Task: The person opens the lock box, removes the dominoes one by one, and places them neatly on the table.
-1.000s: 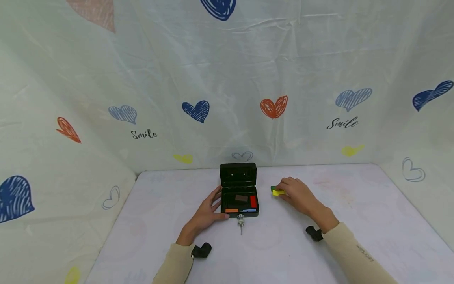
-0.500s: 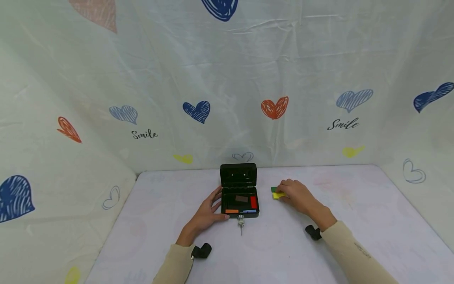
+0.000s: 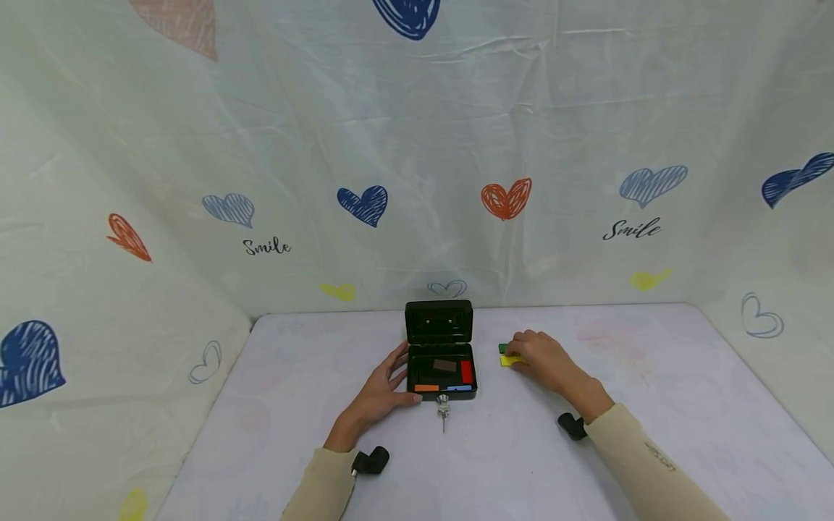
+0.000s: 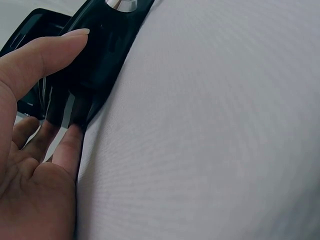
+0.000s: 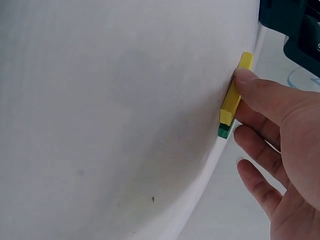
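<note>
A black metal cash box (image 3: 409, 380) stands with its lid (image 3: 439, 322) raised. My left hand (image 3: 378, 393) holds it by the near left corner, fingers spread along the side wall and thumb (image 4: 47, 56) across the front. Right of the box, my right hand (image 3: 546, 362) pinches a yellow block (image 5: 231, 97), thumb on its near face and fingers partly hidden behind. A green block (image 3: 503, 348) lies just beyond the yellow one; its end (image 5: 223, 131) shows past it in the right wrist view.
Inside the box lie a red block (image 3: 466, 373), a brown block (image 3: 445, 365), an orange block (image 3: 426, 388) and a blue block (image 3: 459, 388). Keys (image 3: 444, 409) hang from the front lock. The white table (image 3: 482, 463) meets a heart-printed curtain (image 3: 300, 145) at the back.
My right hand has shifted slightly nearer with the yellow block, baring more of the gap to the green block. The left hand and the box hold still.
</note>
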A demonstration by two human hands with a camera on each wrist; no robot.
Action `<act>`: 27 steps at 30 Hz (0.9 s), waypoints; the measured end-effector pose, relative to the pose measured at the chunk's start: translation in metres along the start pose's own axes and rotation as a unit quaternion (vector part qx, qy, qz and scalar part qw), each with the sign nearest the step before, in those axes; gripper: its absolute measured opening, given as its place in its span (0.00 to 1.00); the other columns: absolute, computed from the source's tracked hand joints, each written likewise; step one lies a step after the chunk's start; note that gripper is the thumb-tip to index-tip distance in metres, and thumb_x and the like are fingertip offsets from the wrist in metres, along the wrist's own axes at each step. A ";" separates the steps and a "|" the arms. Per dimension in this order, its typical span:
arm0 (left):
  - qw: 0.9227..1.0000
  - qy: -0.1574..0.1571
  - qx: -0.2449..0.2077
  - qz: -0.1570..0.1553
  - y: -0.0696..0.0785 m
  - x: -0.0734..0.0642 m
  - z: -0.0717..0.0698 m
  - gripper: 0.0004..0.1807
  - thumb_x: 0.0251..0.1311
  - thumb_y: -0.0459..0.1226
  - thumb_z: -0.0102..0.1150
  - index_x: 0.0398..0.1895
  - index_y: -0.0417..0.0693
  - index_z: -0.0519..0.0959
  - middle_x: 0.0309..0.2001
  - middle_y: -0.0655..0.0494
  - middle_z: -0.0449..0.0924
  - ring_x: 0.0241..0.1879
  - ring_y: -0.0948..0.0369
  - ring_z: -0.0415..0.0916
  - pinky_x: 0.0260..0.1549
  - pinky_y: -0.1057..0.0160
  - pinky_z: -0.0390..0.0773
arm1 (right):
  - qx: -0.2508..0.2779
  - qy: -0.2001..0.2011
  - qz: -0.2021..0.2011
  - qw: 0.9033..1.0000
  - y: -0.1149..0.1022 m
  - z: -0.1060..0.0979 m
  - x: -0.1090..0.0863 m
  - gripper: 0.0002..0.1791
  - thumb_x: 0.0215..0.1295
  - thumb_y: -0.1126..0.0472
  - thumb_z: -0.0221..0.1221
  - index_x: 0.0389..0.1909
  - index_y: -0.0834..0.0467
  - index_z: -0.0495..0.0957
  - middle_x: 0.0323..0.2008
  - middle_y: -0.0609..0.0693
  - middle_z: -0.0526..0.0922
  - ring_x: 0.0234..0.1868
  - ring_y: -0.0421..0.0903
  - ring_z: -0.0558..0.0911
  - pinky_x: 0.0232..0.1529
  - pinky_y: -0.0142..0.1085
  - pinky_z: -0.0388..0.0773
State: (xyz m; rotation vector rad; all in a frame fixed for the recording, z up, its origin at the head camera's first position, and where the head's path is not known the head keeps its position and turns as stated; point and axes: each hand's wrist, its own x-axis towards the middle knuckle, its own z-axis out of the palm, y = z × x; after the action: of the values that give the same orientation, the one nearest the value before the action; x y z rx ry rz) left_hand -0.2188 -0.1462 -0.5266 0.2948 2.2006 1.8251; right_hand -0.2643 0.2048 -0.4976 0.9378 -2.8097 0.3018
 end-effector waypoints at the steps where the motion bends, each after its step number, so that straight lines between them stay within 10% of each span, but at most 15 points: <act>1: 1.000 0.000 -0.001 0.000 0.000 0.000 0.000 0.60 0.55 0.23 0.76 0.87 0.47 0.49 0.83 0.38 0.52 0.80 0.36 0.55 0.75 0.48 0.69 | 0.000 0.000 0.000 1.000 0.000 0.000 0.000 0.12 0.55 0.67 0.78 0.40 0.59 0.89 0.36 0.47 0.86 0.40 0.48 0.83 0.47 0.46 0.86; 27: 1.000 -0.003 0.008 0.008 -0.001 0.000 0.000 0.60 0.55 0.23 0.74 0.87 0.48 0.48 0.81 0.38 0.56 0.80 0.40 0.56 0.77 0.48 0.64 | 0.012 0.052 -0.057 0.997 -0.065 -0.017 0.019 0.13 0.54 0.63 0.80 0.40 0.56 0.89 0.39 0.47 0.86 0.43 0.48 0.84 0.49 0.43 0.87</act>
State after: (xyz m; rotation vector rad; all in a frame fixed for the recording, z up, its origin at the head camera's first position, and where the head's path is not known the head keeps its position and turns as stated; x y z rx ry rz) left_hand -0.2186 -0.1465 -0.5276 0.3197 2.2158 1.8139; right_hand -0.2382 0.1470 -0.4681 1.0520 -2.6524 0.3585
